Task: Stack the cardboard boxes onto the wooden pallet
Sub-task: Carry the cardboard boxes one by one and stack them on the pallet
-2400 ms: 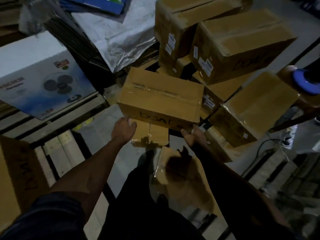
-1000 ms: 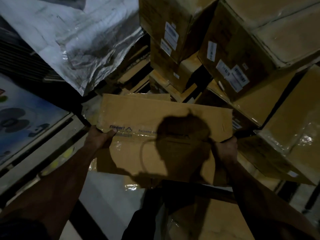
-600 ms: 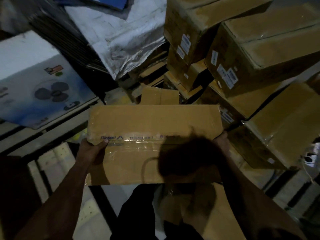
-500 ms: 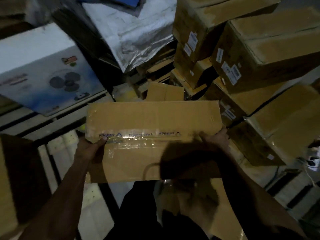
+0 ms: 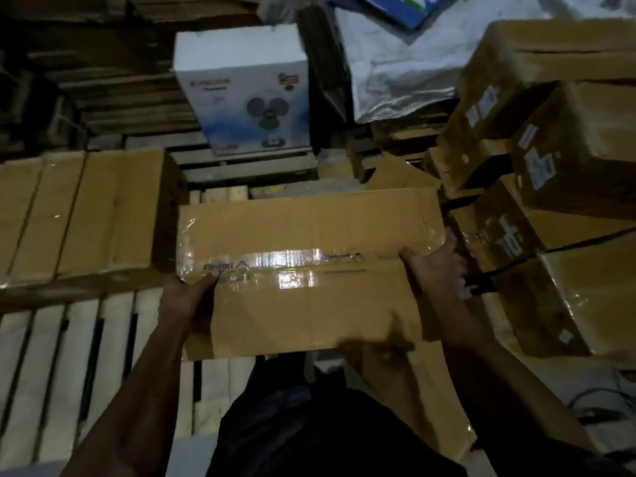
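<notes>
— Where is the carton?

— The taped cardboard box (image 5: 306, 270) is up in the air over the pale slats of the wooden pallet (image 5: 62, 366). The left hand (image 5: 187, 297) grips its near left corner, thumb on top; the right hand (image 5: 432, 270) clamps the right end.

— And around it?

— Dim room. A row of brown cartons (image 5: 79, 215) sits on the pallet to the left, a fan box (image 5: 244, 87) stands beyond, a leaning heap of boxes (image 5: 550, 149) is on the right, and silver sheeting (image 5: 399, 74) lies behind.

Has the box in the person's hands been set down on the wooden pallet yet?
No: both the left hand and the right hand grip the taped box, which is above the pallet.
</notes>
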Available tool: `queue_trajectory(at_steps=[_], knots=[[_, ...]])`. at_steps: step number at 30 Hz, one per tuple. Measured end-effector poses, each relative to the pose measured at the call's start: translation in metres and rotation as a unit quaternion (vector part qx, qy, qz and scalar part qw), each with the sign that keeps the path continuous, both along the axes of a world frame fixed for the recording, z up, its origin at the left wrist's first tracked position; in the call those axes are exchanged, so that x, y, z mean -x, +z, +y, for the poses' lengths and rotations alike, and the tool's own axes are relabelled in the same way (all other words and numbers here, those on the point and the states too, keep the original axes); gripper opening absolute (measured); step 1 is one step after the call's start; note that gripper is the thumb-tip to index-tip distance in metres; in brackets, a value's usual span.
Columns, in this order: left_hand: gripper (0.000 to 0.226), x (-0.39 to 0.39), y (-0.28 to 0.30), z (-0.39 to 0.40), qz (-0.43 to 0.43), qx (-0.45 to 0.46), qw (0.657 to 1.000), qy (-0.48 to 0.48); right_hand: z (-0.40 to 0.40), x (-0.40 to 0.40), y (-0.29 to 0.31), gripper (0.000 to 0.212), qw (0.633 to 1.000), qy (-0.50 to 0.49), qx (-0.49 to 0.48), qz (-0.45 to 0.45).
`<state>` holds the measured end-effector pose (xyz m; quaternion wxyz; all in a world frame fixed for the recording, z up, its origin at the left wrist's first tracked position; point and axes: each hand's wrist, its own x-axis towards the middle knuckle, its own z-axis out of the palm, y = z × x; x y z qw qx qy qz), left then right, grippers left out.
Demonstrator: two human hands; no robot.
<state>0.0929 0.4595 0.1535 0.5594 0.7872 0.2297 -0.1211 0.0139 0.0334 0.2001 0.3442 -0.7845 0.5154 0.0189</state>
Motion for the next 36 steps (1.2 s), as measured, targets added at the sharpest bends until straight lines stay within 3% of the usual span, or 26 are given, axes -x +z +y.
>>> queue_trajectory(at_steps=[2, 5, 9, 11, 17, 26, 36], knots=[[0.067, 0.021, 0.005, 0.026, 0.017, -0.002, 0.999, 0.034, 0.03, -0.006, 0.004, 0.107, 0.999, 0.029, -0.014, 0.004], [0.041, 0.044, 0.005, 0.064, 0.03, 0.011, 0.996, 0.079, 0.067, -0.021, -0.008, 0.122, 0.997, 0.068, -0.036, -0.007], [0.073, 0.067, -0.006, 0.13, 0.048, -0.012, 0.992, 0.117, 0.129, -0.042, -0.008, 0.111, 0.992, 0.123, -0.027, 0.023], [0.066, 0.077, -0.012, 0.163, 0.052, -0.015, 0.989, 0.137, 0.161, -0.054, -0.007, 0.103, 0.988, 0.153, -0.015, 0.026], [0.082, 0.096, -0.027, 0.225, 0.076, -0.015, 0.973, 0.219, 0.231, -0.1, -0.014, 0.101, 0.975, 0.223, -0.007, 0.018], [0.084, 0.12, -0.063, 0.257, 0.116, -0.014, 0.944, 0.308, 0.298, -0.174, -0.03, 0.093, 0.94, 0.337, 0.039, 0.03], [0.079, 0.099, -0.107, 0.22, 0.184, 0.005, 0.894, 0.409, 0.34, -0.292, -0.093, 0.083, 0.897, 0.432, 0.039, 0.077]])
